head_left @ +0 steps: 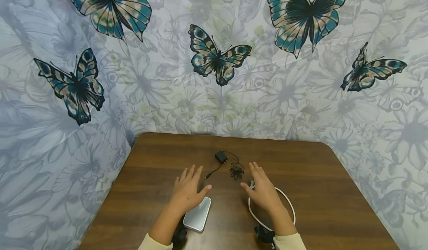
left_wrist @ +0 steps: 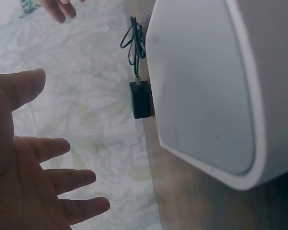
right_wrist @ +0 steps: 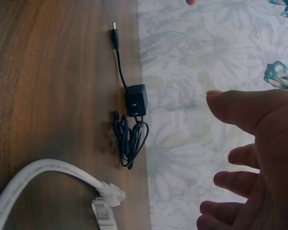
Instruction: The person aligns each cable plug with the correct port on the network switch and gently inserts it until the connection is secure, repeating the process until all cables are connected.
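My left hand [head_left: 187,194] hovers over the table with fingers spread, above the far end of a flat white box-shaped device [head_left: 198,217] with rounded corners. In the left wrist view the device looms large, apart from the fingers. My right hand [head_left: 264,192] is held out, fingers extended, over a looped white Ethernet cable [head_left: 292,207]. The right wrist view shows its clear plug [right_wrist: 103,211]. Neither hand holds anything. Beyond both hands lies a black power adapter [head_left: 220,156], its cord bundled [head_left: 236,172] and its barrel plug [right_wrist: 114,36] stretched out.
The brown wooden table [head_left: 160,149] has rounded far corners. Behind it hangs a pale floral cloth [head_left: 150,79] printed with butterflies. Black straps [head_left: 264,235] circle the wrists, near cream sleeves [head_left: 289,242].
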The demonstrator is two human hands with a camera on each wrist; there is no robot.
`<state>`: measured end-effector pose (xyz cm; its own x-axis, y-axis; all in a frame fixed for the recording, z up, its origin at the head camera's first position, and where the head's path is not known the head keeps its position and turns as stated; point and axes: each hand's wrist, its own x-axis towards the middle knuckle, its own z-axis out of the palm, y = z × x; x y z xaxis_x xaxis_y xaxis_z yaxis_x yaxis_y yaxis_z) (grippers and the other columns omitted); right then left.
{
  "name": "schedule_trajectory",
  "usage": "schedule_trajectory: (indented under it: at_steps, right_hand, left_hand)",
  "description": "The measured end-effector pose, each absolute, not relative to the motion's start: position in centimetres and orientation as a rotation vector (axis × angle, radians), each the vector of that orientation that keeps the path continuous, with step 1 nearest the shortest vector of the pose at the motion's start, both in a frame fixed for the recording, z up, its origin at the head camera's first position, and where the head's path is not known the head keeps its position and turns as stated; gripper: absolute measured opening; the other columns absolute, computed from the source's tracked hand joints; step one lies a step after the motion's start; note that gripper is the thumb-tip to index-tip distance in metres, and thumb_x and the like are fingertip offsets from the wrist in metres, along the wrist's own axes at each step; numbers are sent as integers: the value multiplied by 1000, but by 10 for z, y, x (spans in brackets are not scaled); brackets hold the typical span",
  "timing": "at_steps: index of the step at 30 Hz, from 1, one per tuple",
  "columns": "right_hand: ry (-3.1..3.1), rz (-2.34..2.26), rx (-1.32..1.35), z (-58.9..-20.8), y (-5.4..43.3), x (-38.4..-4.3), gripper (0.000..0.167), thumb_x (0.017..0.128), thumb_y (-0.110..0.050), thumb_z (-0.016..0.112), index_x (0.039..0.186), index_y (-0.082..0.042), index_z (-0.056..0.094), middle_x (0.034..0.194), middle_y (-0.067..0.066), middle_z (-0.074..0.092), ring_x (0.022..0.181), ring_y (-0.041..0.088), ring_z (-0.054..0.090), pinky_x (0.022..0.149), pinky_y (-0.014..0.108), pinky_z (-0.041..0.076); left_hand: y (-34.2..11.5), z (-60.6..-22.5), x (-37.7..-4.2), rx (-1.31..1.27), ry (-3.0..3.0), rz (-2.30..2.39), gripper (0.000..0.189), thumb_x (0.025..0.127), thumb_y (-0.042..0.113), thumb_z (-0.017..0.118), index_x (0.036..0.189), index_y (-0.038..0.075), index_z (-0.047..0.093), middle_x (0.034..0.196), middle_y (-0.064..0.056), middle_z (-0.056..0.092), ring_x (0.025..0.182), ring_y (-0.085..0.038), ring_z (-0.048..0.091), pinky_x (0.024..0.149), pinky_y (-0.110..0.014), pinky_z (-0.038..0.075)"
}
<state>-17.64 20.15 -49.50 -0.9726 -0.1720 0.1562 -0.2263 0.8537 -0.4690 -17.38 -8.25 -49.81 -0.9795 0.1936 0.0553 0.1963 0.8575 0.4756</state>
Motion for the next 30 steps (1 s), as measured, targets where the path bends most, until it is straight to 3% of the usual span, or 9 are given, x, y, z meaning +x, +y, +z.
schedule_trajectory:
  at_steps: [30]
  right_hand:
    - [-2933, 754, 318, -524, 185, -192, 84, 90, -34, 74, 155, -4, 31, 161, 23, 24, 143, 49, 28, 108, 63, 33]
  left_hand:
    - [-86, -513, -174, -342, -3033, -838, 84, 91, 69, 52, 157, 23, 31, 163, -17, 23, 147, -45, 24, 108, -72, 22]
